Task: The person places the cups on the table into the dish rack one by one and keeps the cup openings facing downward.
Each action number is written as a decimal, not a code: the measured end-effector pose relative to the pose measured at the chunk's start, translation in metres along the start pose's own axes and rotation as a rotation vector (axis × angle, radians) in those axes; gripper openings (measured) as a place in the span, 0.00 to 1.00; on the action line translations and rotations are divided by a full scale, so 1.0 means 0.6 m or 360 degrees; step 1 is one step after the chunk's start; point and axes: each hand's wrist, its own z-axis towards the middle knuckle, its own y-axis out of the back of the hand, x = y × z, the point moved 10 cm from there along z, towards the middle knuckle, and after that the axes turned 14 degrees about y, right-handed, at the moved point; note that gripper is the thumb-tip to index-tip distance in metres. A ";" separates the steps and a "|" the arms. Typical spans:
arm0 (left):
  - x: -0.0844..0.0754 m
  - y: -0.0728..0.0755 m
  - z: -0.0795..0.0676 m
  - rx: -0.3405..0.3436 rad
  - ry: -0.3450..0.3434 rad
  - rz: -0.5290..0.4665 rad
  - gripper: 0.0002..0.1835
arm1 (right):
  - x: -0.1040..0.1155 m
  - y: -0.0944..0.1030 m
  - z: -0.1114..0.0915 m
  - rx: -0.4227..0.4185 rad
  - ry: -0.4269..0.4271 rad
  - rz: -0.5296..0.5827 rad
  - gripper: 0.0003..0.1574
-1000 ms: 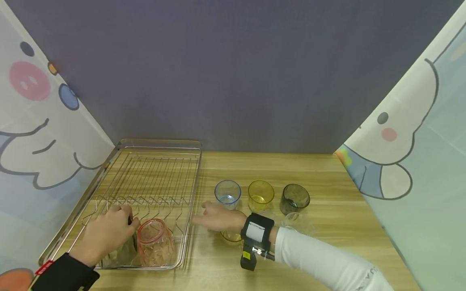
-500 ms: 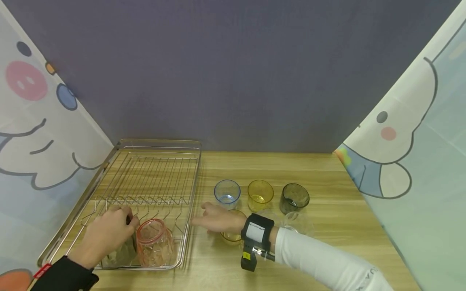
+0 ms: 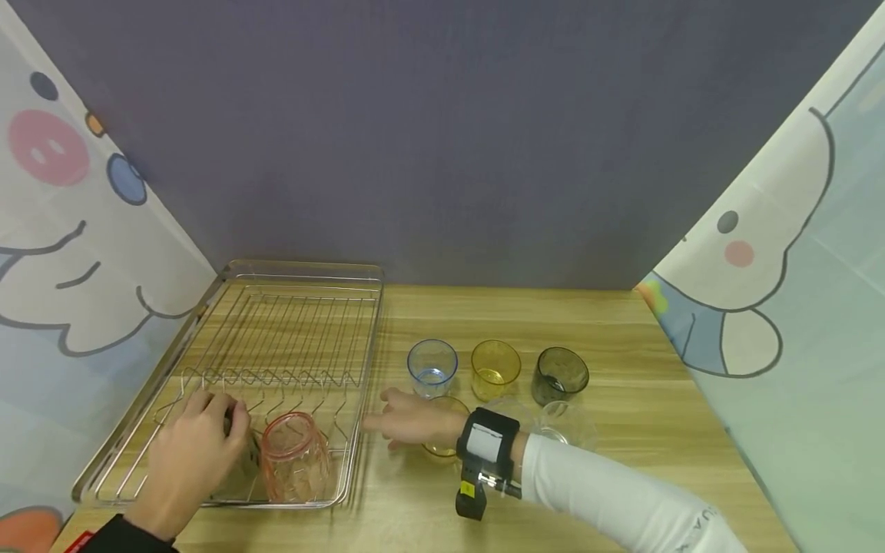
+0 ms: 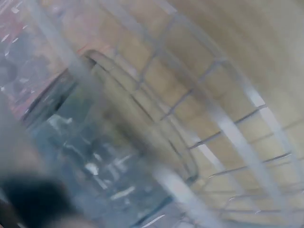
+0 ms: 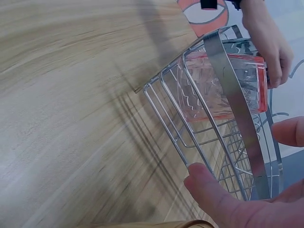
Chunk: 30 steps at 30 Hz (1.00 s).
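My left hand [image 3: 190,453] curls its fingers and thumb over the top of a dark grey glass [image 3: 242,468] near the front of a wire rack [image 3: 368,369]. The left wrist view gives a blurred look at this dark glass [image 4: 109,156] behind the rack's wires. Immediately right of it stands a pink glass [image 3: 297,465] with a red rim. Straight fingers of my right hand [image 3: 415,421] reach the rack's right side; in the right wrist view the index finger [image 5: 204,183] overlaps the side wires, thumb apart. An amber glass [image 3: 444,445] is partly hidden beneath this hand.
On the wooden table right of the rack stand a blue-rimmed glass [image 3: 432,369], a yellow glass [image 3: 495,370] and a smoky glass [image 3: 561,376]. Before these are clear glasses, one [image 3: 567,426] beside my white sleeve [image 3: 608,484]. A grey panel [image 3: 442,153] closes the back.
My left hand has shifted slightly left over the dark glass, thumb and fingers now further from the pink glass. The right hand stays almost in place.
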 end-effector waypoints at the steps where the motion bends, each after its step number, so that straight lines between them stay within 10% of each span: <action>1: 0.003 -0.002 -0.003 0.0012 0.0010 -0.0012 0.10 | -0.001 0.000 0.000 0.0001 -0.0004 -0.0015 0.50; 20: 0.019 -0.073 -0.004 0.0613 0.0107 0.0316 0.23 | -0.005 -0.011 0.001 0.0041 -0.0014 0.0185 0.48; 30: 0.030 -0.098 -0.007 0.1090 0.0232 0.0107 0.41 | -0.004 -0.009 0.000 0.0067 -0.0012 0.0182 0.47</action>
